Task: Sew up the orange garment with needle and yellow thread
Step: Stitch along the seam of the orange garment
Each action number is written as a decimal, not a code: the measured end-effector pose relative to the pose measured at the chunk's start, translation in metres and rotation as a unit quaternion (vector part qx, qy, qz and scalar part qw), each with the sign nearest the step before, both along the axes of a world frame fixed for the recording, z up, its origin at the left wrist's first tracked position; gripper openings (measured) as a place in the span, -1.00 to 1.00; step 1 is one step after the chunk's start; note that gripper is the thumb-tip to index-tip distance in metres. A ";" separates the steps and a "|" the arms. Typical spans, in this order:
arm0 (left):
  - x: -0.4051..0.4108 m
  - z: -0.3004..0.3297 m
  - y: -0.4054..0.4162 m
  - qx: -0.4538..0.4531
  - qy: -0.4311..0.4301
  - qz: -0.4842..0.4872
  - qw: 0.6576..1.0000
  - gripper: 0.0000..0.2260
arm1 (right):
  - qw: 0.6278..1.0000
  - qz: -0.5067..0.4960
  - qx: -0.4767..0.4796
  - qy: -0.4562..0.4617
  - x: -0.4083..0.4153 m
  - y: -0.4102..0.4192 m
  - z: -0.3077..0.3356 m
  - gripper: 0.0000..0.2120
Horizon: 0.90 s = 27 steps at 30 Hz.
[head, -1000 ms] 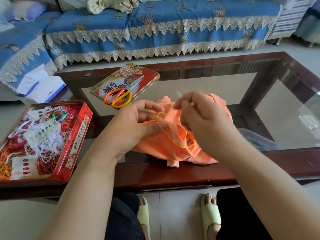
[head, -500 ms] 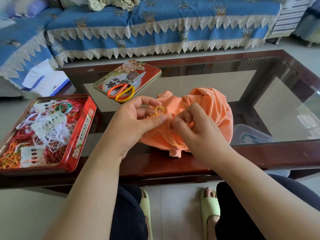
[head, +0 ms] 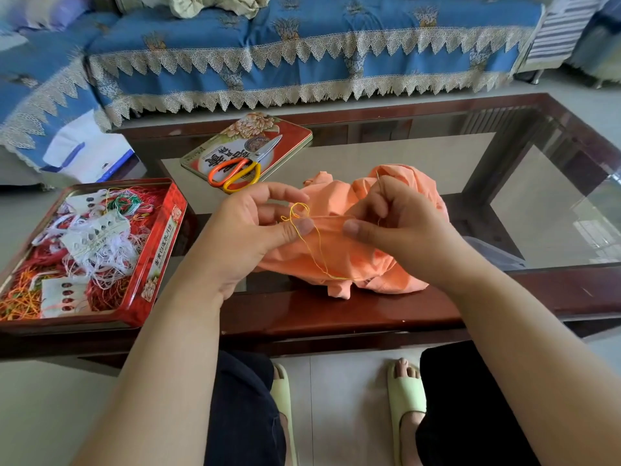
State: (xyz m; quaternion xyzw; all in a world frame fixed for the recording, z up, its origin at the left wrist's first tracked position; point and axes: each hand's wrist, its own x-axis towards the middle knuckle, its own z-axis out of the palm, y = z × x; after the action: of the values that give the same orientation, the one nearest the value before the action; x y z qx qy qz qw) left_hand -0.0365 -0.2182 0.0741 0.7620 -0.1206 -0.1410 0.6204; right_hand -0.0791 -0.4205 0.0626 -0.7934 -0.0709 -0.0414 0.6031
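The orange garment [head: 339,253] lies bunched on the glass coffee table [head: 353,156] in front of me. My left hand [head: 248,237] pinches a fold of the fabric between thumb and fingers, with a loop of yellow thread [head: 299,210] at its fingertips. From there the thread trails down across the cloth. My right hand [head: 400,227] grips the same fold a little to the right and holds a thin needle [head: 379,179] that points up past its fingers. The stretch of fabric between both hands is pulled taut.
An open red tin [head: 158,250] of tangled threads sits at the table's left end. Its lid [head: 289,129] lies behind the garment, with orange-and-yellow scissors [head: 240,169] on it. A blue lace-trimmed sofa [head: 302,48] stands beyond. My feet in green slippers are below.
My right hand has shifted right and turned, so the needle now sticks up above its fingers. The fold between both hands has been drawn tight, and more thread lies across the cloth.
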 end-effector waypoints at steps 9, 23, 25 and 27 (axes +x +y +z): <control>-0.004 0.001 -0.002 0.005 -0.008 -0.069 0.998 -0.71 | 1.000 0.023 -0.008 0.016 0.004 -0.005 -0.003 -0.63; -0.005 -0.004 -0.006 0.224 -0.146 -0.001 0.964 -0.77 | 0.992 -0.059 -0.059 -0.099 -0.001 -0.003 0.001 -0.58; -0.006 -0.002 -0.006 0.214 -0.128 -0.002 0.968 -0.73 | 0.988 -0.071 -0.069 -0.115 -0.002 -0.002 0.002 -0.58; -0.007 0.000 -0.005 0.188 -0.109 0.002 0.976 -0.70 | 0.987 -0.081 -0.072 -0.116 -0.003 -0.001 0.003 -0.59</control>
State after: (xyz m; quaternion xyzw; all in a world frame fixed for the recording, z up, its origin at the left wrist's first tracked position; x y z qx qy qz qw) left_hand -0.0432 -0.2235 0.0741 0.8761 -0.1573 -0.0755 0.4495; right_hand -0.0821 -0.4218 0.0652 -0.8275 -0.0787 -0.1769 0.5270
